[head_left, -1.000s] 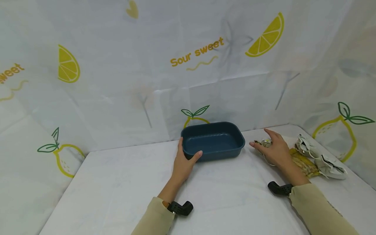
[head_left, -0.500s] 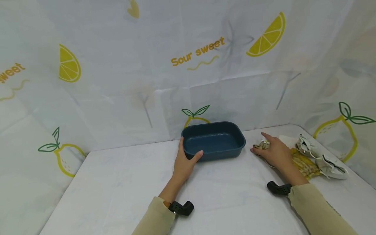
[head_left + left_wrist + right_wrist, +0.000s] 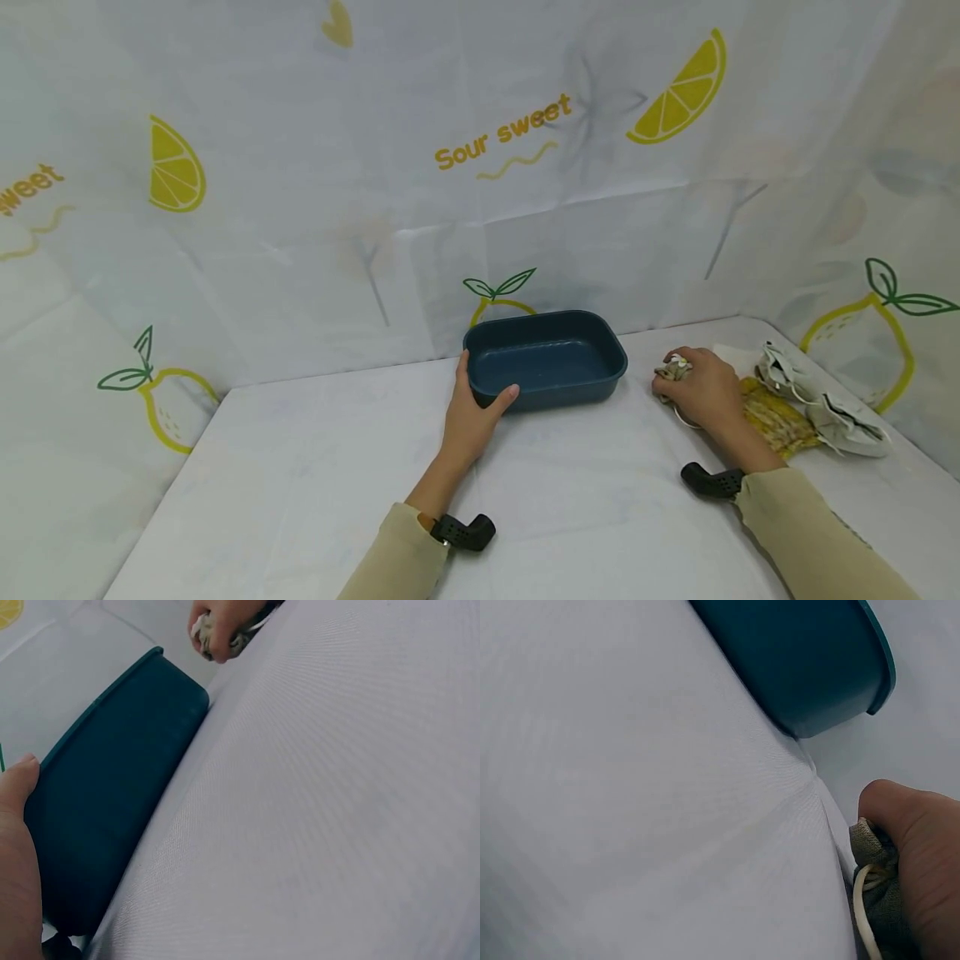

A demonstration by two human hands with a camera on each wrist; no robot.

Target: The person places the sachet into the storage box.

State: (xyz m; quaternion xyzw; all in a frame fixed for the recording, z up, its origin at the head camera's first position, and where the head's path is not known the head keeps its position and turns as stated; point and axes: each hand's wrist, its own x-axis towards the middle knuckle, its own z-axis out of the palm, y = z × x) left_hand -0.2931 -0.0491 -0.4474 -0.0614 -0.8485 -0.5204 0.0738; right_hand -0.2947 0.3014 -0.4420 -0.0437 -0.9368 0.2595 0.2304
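Note:
A dark blue rectangular plastic bin (image 3: 562, 395) stands at the back of the white table. My left hand (image 3: 467, 425) holds its left end, thumb at the front rim and fingers along the side. To the right of the bin, my right hand (image 3: 708, 395) grips a small drawstring pouch (image 3: 672, 369) of greyish-green cloth, bunched between thumb and fingers. Its pale cord (image 3: 863, 911) hangs in a loop in the right wrist view, and the palm hides part of the pouch. The left wrist view shows the outer wall of the bin (image 3: 120, 765) with the left thumb against it.
Just right of my right hand lies a yellow patterned cloth pouch (image 3: 780, 418). Beside it are crumpled white pouches (image 3: 847, 427) near the table's right edge. A white lemon-print sheet (image 3: 315, 208) hangs directly behind the table.
The right hand's fingers have closed from a spread pose onto the greyish-green drawstring pouch, bunching it. My left hand and the bin have stayed in place.

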